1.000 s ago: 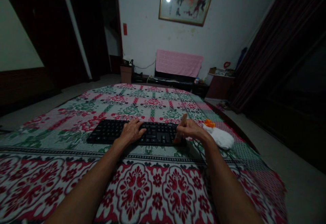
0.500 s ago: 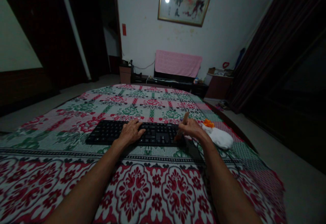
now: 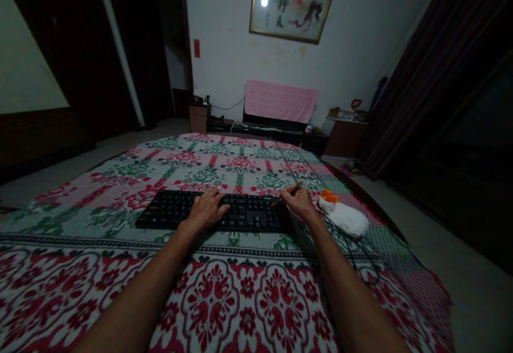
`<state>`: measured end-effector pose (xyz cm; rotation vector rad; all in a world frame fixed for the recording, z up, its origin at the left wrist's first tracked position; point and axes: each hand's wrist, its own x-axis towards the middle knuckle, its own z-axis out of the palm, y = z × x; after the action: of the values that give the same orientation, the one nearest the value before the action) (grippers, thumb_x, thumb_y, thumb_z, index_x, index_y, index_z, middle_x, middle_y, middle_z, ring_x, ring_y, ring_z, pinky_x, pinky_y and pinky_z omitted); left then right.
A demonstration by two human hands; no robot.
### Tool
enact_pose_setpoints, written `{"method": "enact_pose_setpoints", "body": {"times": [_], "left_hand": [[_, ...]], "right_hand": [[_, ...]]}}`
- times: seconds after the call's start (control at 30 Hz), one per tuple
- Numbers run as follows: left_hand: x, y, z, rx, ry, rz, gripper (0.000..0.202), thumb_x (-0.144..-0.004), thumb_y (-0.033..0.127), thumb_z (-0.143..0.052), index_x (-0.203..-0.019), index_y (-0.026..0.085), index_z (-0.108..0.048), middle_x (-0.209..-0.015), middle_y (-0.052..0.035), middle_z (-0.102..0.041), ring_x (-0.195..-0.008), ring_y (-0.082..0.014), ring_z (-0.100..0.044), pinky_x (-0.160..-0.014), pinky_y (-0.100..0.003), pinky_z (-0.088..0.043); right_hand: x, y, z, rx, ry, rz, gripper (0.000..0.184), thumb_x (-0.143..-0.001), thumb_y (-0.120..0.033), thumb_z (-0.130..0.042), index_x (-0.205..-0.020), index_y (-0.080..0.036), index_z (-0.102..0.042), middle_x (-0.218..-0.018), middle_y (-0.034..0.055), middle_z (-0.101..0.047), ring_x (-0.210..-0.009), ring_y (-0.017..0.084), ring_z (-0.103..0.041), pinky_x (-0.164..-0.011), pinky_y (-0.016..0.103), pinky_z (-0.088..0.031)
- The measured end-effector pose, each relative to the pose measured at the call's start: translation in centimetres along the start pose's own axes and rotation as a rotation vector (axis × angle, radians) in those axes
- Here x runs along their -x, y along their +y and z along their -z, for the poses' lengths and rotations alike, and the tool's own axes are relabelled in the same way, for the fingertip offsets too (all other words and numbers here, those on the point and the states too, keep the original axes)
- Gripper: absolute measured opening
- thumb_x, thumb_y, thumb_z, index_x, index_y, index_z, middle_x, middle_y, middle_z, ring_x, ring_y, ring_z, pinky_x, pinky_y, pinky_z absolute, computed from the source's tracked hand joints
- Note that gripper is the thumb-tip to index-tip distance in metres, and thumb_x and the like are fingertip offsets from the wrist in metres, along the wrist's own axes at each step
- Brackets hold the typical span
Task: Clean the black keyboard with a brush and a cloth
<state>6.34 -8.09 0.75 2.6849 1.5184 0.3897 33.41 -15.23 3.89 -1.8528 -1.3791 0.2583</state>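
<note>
A black keyboard [image 3: 252,215] lies across the patterned blanket. My left hand [image 3: 206,208] rests palm down on its middle, fingers spread and thumb apart, pressing on the keys without gripping. Over the keyboard's right end, my right hand [image 3: 298,202] is closed round a small brush [image 3: 296,186] with a wooden handle. The brush is seen nearly edge-on, its reddish-brown bristles pointing left toward the number keys. My fingers cover the middle of the brush.
Right of my right hand lie a white cloth bundle [image 3: 348,219] with an orange piece [image 3: 329,196] at its end, and a black cable [image 3: 352,251]. The blanket [image 3: 240,299] covers the bed. Beyond stands a low cabinet with a pink towel [image 3: 280,100] draped above it.
The brush has turned from steep and broadside to a flatter, edge-on tilt, its bristles moving up along the keyboard's right end. My left hand has stayed in place on the keys.
</note>
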Motion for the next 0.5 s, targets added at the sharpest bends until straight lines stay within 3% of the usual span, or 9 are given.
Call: {"method": "enact_pose_setpoints", "body": {"times": [0.1,0.33,0.5], "left_hand": [[0.0,0.0,0.0,-0.004,0.0,0.004,0.046,-0.086,0.044,-0.039,-0.122,0.018,-0.052,-0.135,-0.012,-0.044,-0.125,-0.0248,-0.038,-0.099,-0.042,-0.034],[0.0,0.0,-0.1,0.0,-0.002,0.001,0.046,-0.086,0.044,-0.039,-0.122,0.019,-0.051,-0.134,-0.0112,-0.045,-0.125,-0.025,-0.038,-0.098,-0.043,-0.034],[0.0,0.0,0.0,0.001,0.0,0.006,0.046,-0.086,0.044,-0.039,-0.122,0.02,-0.051,-0.135,-0.0115,-0.045,-0.124,-0.0243,-0.039,-0.098,-0.042,-0.034]], "right_hand": [[-0.1,-0.1,-0.1,-0.076,0.013,0.014,0.021,-0.07,-0.026,-0.047,-0.07,-0.015,-0.065,-0.064,0.0038,-0.064,-0.064,0.017,-0.059,-0.055,0.023,-0.04],[0.2,-0.1,-1.0,-0.239,-0.124,0.138,0.023,-0.068,-0.024,-0.046,-0.082,-0.014,-0.062,-0.076,0.0038,-0.065,-0.067,0.014,-0.057,-0.06,0.024,-0.042],[0.1,1.0,-1.7,-0.327,-0.046,0.172,0.024,-0.07,-0.027,-0.047,-0.085,-0.015,-0.062,-0.088,0.0055,-0.065,-0.079,0.016,-0.059,-0.072,0.027,-0.045]]}}
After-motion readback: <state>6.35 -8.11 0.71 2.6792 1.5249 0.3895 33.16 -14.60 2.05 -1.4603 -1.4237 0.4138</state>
